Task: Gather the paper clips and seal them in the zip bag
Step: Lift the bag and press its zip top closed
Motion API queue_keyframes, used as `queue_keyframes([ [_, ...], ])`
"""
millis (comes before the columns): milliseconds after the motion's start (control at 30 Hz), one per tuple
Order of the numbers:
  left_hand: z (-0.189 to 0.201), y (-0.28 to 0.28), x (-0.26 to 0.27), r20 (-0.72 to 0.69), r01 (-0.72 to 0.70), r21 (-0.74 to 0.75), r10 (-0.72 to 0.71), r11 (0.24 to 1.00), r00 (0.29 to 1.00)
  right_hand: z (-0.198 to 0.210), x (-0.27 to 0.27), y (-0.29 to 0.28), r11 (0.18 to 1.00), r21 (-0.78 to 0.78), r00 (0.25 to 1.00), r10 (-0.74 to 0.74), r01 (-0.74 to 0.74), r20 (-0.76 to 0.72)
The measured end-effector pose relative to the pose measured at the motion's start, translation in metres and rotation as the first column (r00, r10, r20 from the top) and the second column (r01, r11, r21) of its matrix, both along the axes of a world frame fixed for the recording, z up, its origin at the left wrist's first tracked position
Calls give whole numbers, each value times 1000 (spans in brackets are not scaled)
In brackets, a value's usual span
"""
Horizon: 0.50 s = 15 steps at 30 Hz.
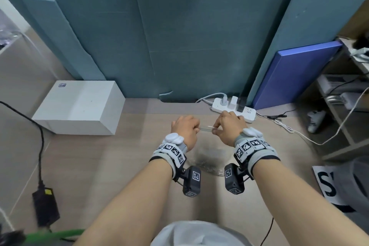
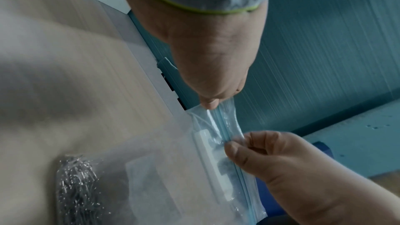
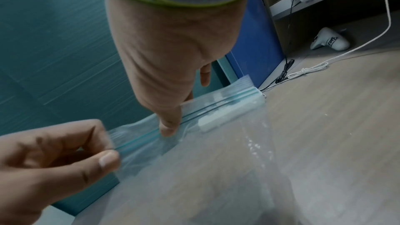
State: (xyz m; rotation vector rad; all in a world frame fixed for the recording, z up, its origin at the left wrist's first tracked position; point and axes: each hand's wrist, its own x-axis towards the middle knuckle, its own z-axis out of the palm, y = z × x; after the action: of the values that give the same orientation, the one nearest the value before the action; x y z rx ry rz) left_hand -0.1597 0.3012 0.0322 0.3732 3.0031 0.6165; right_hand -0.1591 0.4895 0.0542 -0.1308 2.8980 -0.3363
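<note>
I hold a clear zip bag (image 1: 206, 129) up over the wooden floor by its blue zip strip (image 2: 225, 126). My left hand (image 1: 196, 129) pinches the strip's left end between thumb and fingers (image 2: 208, 104). A short way along the strip, my right hand (image 1: 215, 129) pinches it too, thumb (image 3: 167, 126) in front. The stretch between the hands looks pressed together. A pile of silver paper clips (image 2: 75, 186) lies in the bag's bottom, hanging under my hands (image 1: 207, 163). The bag's far right end (image 3: 249, 95) sticks out beyond my right hand.
A white power strip (image 1: 233, 109) with plugs lies just behind my hands against the teal wall. A white box (image 1: 79, 108) stands at the left, a black adapter (image 1: 46, 205) with its cable nearer left. A blue board (image 1: 295, 74), shelves and a white cable (image 1: 289, 129) sit right.
</note>
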Motion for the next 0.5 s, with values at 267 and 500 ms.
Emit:
queue_keyframes([
  [267, -38, 14, -43, 64, -41, -21, 42, 999, 997, -42, -44, 54, 994, 111, 987, -1, -17, 160],
  [500, -86, 3, -63, 299, -270, 25, 251, 962, 921, -80, -61, 94, 963, 79, 932, -269, 258, 242],
])
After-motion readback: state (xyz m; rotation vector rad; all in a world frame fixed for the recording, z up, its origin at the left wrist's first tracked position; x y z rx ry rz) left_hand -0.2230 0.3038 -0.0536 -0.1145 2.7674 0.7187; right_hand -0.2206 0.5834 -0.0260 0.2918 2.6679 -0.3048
